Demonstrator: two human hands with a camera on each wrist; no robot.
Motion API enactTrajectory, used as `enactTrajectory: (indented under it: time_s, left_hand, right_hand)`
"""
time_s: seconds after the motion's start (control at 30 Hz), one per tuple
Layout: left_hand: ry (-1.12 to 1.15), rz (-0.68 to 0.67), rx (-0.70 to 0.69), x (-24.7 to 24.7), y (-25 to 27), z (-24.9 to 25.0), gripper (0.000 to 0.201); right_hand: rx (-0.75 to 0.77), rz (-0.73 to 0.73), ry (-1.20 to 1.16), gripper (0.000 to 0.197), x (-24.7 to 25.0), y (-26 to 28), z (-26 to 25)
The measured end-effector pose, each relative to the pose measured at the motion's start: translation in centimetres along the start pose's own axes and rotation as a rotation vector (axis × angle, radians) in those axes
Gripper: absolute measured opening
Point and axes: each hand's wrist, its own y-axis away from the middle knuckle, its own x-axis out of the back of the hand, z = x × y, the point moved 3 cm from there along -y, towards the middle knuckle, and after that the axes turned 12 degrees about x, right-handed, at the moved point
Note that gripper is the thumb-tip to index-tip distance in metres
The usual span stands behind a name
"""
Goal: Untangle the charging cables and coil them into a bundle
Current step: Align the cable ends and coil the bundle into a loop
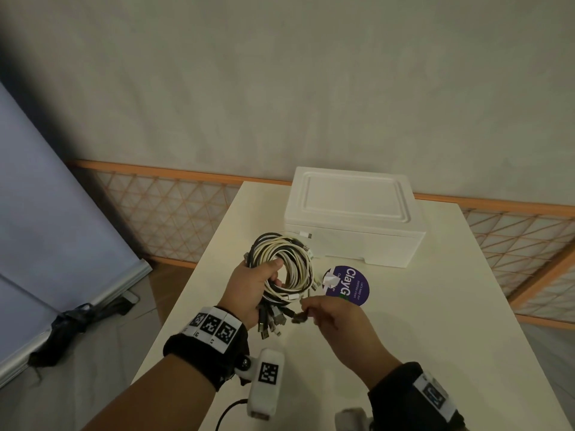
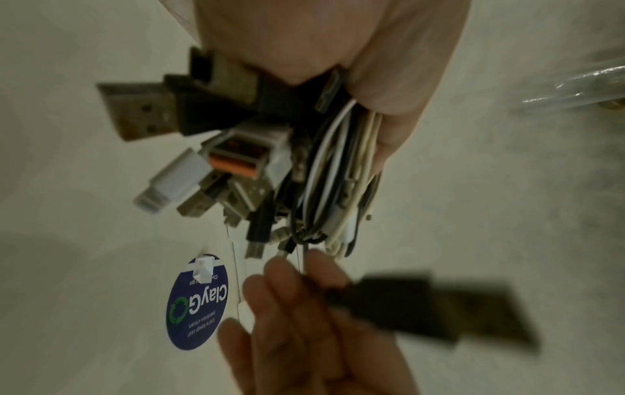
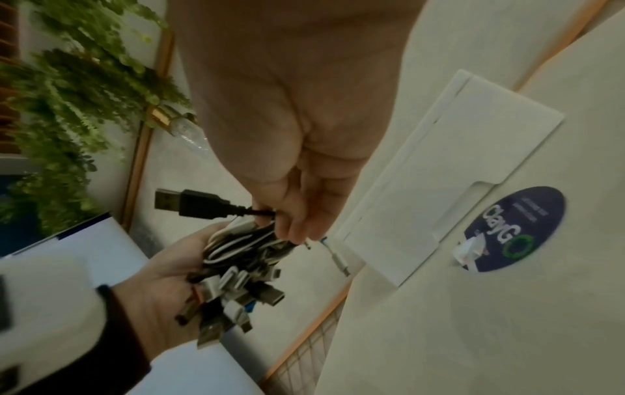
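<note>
A coil of black and white charging cables (image 1: pixel 287 264) is held above the white table (image 1: pixel 420 337). My left hand (image 1: pixel 252 290) grips the coil at its lower left, thumb through the loop. Several USB plugs (image 1: pixel 270 321) stick out below that hand; they show close up as plugs (image 2: pixel 189 139) and plugs (image 3: pixel 236 294). My right hand (image 1: pixel 329 315) pinches the cable of a black USB plug (image 1: pixel 299 318), just right of the bundle's plug ends. That black plug (image 3: pixel 192 204) points left past the fingertips (image 3: pixel 297 227), and appears blurred as a black plug (image 2: pixel 423 310).
A white foam box (image 1: pixel 354 213) stands at the back of the table, just behind the coil. A round blue sticker (image 1: pixel 348 286) lies on the table under the cables. An orange lattice fence (image 1: pixel 174 213) runs behind the table. Bare tabletop lies to the right.
</note>
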Motion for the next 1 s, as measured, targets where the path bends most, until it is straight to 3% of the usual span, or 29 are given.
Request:
enactTrajectory:
  time_s: [0.07,0.17,0.37,0.53,0.7,0.73,0.87,0.93,1.0]
  left_hand:
    - [-0.002,0.004,-0.005,-0.5,0.3,-0.3,0.021]
    - [-0.008,0.04,-0.008,-0.8,0.6,-0.4,0.027]
    - [0.105,0.008,0.057,-1.2,1.2,-0.9,0.028]
    - [0.206,-0.167,0.095,-0.9,1.7,-1.3,0.03]
    - [0.201,-0.461,-0.001,-1.5,2.6,-1.2,0.085]
    - [0.183,-0.463,-0.024,-1.6,2.6,-1.2,0.083]
    - [0.124,-0.279,-0.073,-1.2,2.3,-1.3,0.039]
    - [0.083,-0.203,-0.09,-0.7,1.8,-1.4,0.032]
    - [0.012,-0.174,-0.105,-0.4,1.5,-1.4,0.031]
  right_hand:
    - [0.193,0.066,0.198,0.018,0.4,-0.5,-1.4]
    - [0.441,0.154,0.523,0.016,0.1,-0.9,-2.8]
    - [0.509,0.199,0.471,0.011,-0.8,-1.2,-3.2]
    - [0.537,0.256,0.457,0.011,-0.7,-1.6,-3.6]
    - [0.546,0.345,0.477,0.016,-0.7,-2.2,-4.4]
    - [0.546,0.334,0.466,0.017,-0.7,-2.5,-4.5]
    - [0.548,0.132,0.355,0.019,-0.8,-3.0,-4.9]
    - [0.535,0.025,0.339,0.02,-0.5,-3.0,-5.4]
    - [0.526,0.081,0.303,0.021,0.9,-3.4,-6.4]
